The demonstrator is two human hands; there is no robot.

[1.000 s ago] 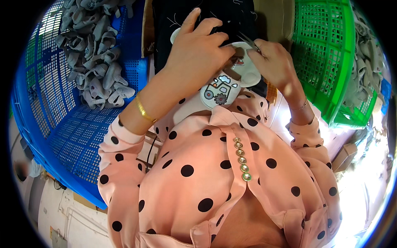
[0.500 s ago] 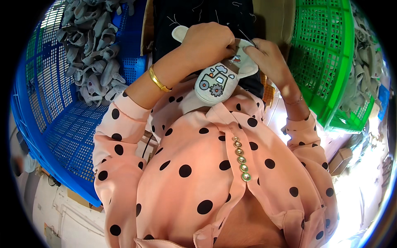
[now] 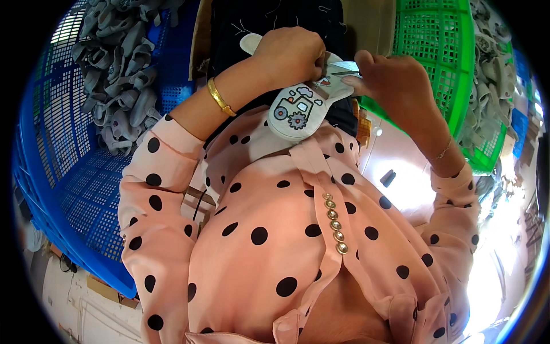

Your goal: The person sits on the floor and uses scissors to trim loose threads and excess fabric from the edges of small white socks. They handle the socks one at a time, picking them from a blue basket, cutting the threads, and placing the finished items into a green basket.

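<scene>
Over my lap, my left hand [image 3: 292,54] is closed on a pale fabric shoe upper [image 3: 275,125] embroidered with a tractor and small clouds. The rounded embroidered end hangs toward my body, and a pale strap-like end sticks out past my left wrist. Its middle part is hidden beneath my left fingers. My right hand [image 3: 384,74] is closed round small metal snips [image 3: 345,70], whose pointed blades reach over the upper's right edge, close to my left fingertips. Whether the blades touch the fabric, I cannot tell.
At left stands a blue plastic basket [image 3: 103,200] with many grey fabric pieces [image 3: 129,103] heaped in it. A green basket [image 3: 432,63] at right has similar grey pieces [image 3: 487,86] beyond its wall. Loose thread ends [image 3: 243,27] cling to the dark cloth on my lap.
My right hand has swung out to the right and turned, and the snips' blades now show plainly. My left hand still grips the shoe upper in nearly the same place.
</scene>
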